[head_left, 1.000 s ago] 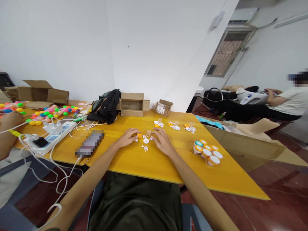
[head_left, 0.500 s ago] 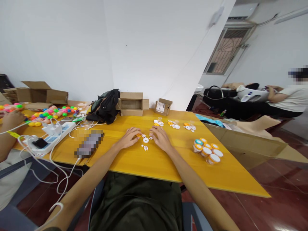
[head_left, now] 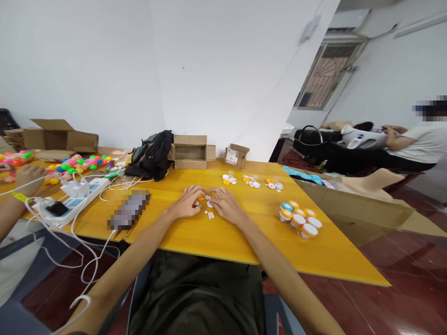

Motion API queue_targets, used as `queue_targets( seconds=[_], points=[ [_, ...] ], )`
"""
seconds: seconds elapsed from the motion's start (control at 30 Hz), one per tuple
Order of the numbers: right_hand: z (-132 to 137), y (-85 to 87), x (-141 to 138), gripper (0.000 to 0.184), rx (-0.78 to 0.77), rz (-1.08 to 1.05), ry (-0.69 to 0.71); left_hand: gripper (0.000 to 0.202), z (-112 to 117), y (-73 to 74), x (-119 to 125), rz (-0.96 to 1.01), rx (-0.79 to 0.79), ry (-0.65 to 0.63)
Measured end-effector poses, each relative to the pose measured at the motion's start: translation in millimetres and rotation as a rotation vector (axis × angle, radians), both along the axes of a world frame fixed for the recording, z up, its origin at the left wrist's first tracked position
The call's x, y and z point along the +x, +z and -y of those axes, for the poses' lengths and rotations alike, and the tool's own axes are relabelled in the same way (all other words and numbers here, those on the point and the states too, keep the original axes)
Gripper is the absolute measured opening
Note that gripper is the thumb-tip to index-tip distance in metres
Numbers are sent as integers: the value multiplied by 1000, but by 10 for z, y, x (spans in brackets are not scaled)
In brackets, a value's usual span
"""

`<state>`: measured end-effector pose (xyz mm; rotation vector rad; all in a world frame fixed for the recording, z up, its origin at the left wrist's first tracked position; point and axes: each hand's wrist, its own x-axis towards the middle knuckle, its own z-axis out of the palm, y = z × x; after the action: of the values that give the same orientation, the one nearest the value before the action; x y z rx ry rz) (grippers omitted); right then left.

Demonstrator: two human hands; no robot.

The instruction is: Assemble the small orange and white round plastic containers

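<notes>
The yellow table [head_left: 216, 237] edge lies nearest me. On it my left hand [head_left: 186, 204] and right hand [head_left: 226, 205] rest close together, fingers bent and held side by side. Their tips meet over small white parts [head_left: 210, 215] and an orange piece [head_left: 201, 197]. At this range I cannot tell whether either hand pinches one. Lidded jars [head_left: 300, 219] stand well to the right. Beyond lie part clusters [head_left: 251, 181], then a cardboard box [head_left: 190, 151] and black bag [head_left: 155, 153].
</notes>
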<state>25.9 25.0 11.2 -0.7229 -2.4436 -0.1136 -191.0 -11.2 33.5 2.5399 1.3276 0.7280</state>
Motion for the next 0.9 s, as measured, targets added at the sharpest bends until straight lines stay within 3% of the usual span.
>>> queue_targets(
  seconds=[0.23, 0.5, 0.63, 0.9],
  points=[
    [10, 78, -49, 26, 95, 182, -55, 40, -33, -17, -32, 2, 16, 35],
    [58, 133, -135, 26, 237, 311, -46, 19, -56, 16, -134, -39, 33, 34],
    [52, 139, -104, 28, 235, 309, -53, 11, -65, -4, -132, -59, 36, 25],
    [11, 107, -25, 24, 147, 205, -74, 15, -71, 4, -119, -59, 23, 13]
  ],
)
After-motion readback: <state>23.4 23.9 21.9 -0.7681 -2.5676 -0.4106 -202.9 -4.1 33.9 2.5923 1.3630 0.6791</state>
